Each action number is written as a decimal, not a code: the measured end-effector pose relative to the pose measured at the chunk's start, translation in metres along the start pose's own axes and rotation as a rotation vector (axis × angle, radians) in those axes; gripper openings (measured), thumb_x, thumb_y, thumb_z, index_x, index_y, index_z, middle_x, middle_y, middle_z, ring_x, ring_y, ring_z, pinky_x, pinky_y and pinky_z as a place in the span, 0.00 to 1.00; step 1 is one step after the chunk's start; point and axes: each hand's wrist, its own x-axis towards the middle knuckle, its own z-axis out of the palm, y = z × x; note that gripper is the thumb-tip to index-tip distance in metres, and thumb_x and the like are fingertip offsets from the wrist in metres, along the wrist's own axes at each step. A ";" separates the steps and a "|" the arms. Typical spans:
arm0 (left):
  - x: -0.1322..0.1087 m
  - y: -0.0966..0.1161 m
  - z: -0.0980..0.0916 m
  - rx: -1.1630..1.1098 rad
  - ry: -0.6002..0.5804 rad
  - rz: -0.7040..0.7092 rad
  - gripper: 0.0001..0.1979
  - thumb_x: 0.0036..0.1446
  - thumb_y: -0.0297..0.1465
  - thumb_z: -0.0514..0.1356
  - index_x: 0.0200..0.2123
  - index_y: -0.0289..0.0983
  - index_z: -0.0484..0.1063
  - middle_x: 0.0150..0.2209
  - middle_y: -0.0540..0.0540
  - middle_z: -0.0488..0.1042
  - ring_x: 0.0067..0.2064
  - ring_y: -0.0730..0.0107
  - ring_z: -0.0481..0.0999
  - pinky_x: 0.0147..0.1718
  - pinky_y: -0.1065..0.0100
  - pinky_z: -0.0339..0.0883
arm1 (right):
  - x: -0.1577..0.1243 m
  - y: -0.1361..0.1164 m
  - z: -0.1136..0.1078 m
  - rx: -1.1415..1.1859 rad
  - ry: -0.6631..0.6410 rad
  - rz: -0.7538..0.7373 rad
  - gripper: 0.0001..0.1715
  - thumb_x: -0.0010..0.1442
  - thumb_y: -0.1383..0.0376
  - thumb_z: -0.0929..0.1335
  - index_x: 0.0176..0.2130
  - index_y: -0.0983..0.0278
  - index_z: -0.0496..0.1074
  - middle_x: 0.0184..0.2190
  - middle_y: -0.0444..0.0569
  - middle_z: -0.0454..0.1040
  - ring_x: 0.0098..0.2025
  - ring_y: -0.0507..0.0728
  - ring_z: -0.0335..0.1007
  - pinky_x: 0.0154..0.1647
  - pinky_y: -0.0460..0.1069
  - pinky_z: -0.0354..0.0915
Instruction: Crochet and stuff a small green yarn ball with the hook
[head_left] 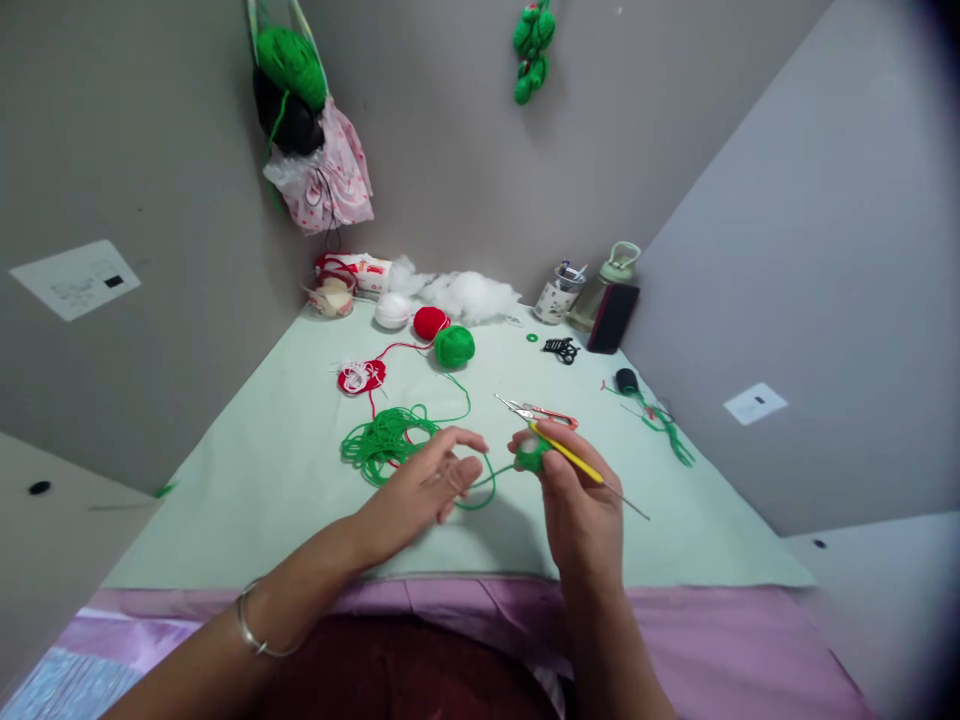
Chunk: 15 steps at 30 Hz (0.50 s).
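Note:
My right hand is closed on a crochet hook with a yellow handle and metal ends. The same fingers pinch a small green crocheted piece, with white showing at its top. A strand of green yarn runs from that piece to my left hand, whose curled fingers and thumb have the strand between them. Just beyond my left hand lies a loose heap of green yarn. Orange-handled scissors rest on the table behind the hook, partly overlapped by it.
Along the back of the table are white stuffing, white, red and green yarn balls, a pen cup, a bottle and a phone. A red-and-white crocheted piece lies left; black thread lies right.

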 end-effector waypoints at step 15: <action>-0.028 0.070 0.006 0.185 0.451 0.843 0.36 0.70 0.57 0.39 0.28 0.45 0.78 0.57 0.55 0.78 0.71 0.49 0.63 0.66 0.43 0.60 | -0.016 0.010 0.034 0.288 0.091 0.246 0.14 0.58 0.56 0.77 0.43 0.59 0.84 0.36 0.49 0.84 0.34 0.55 0.79 0.35 0.51 0.76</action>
